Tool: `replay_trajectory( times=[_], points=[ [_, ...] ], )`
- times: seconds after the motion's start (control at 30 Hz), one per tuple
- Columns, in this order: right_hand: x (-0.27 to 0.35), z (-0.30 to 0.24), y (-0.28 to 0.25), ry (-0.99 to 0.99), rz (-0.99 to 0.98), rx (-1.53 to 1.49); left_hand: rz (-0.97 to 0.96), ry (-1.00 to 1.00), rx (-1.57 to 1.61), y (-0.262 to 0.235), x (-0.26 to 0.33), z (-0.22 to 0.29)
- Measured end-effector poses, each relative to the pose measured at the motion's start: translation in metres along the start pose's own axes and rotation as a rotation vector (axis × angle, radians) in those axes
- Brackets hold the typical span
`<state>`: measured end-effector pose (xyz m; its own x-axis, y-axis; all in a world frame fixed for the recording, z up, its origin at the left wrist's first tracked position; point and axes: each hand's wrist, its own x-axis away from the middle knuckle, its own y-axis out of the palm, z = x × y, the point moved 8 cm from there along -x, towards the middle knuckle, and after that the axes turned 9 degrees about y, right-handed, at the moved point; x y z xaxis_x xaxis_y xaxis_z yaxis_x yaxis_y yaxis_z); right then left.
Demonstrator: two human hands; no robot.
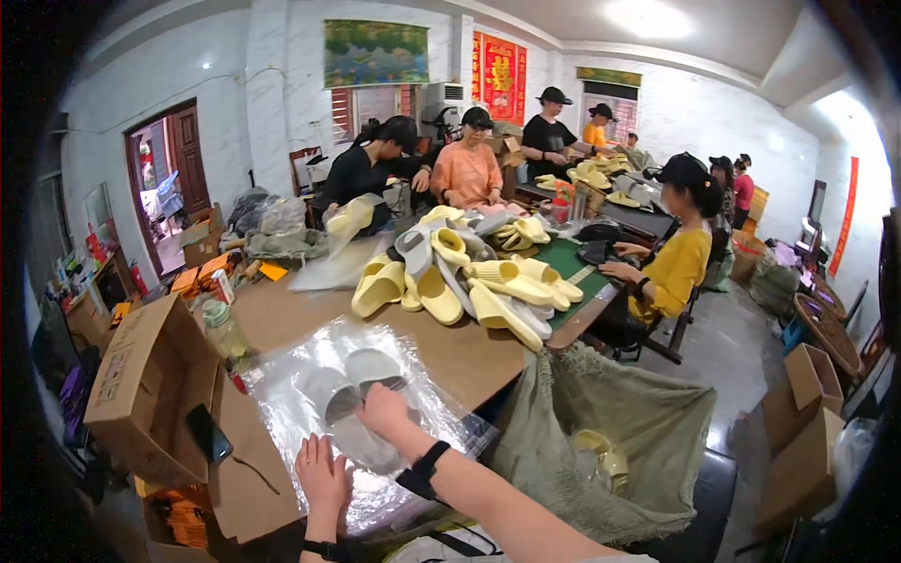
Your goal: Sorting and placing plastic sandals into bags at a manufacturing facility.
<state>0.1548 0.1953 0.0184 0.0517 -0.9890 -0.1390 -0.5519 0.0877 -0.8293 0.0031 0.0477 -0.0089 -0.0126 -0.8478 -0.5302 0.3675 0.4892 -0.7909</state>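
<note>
A pair of grey slippers lies on or inside a clear plastic bag at the table's near edge; I cannot tell which. My right hand reaches over them with curled fingers, closed on the grey slippers near their middle. Flat against the bag's near side, my left hand has its fingers apart and holds nothing. Just beyond lies a heap of yellow and grey slippers.
At the left stand an open cardboard box, a phone and a glass jar. A green woven sack with yellow slippers hangs open at the right. Several people in caps sit or stand round the tables, one in yellow.
</note>
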Motion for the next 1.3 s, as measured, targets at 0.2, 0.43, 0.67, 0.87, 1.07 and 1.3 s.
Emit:
replay_trajectory(
  times=[0.2, 0.43, 0.67, 0.87, 1.07, 1.3],
  points=[
    [-0.02, -0.008, 0.013, -0.008, 0.048, -0.048, -0.041, -0.017, -0.012, 0.002, -0.001, -0.002],
    [-0.02, 0.002, 0.026, -0.121, 0.187, -0.066, -0.019, 0.015, -0.015, 0.014, -0.002, -0.003],
    [0.014, 0.015, -0.001, -0.134, 0.108, -0.125, 0.011, -0.006, -0.004, 0.0, -0.001, -0.001],
    [0.087, 0.082, -0.043, -0.161, 0.028, -0.176, 0.038, 0.015, -0.006, 0.0, -0.003, 0.003],
    [0.137, 0.166, -0.154, 0.058, 0.362, -0.442, 0.048, -0.001, 0.03, 0.002, -0.003, 0.001],
    [0.167, 0.372, -0.255, 0.502, 0.953, -0.433, 0.078, 0.014, 0.033, 0.0, 0.0, -0.004]
  ],
)
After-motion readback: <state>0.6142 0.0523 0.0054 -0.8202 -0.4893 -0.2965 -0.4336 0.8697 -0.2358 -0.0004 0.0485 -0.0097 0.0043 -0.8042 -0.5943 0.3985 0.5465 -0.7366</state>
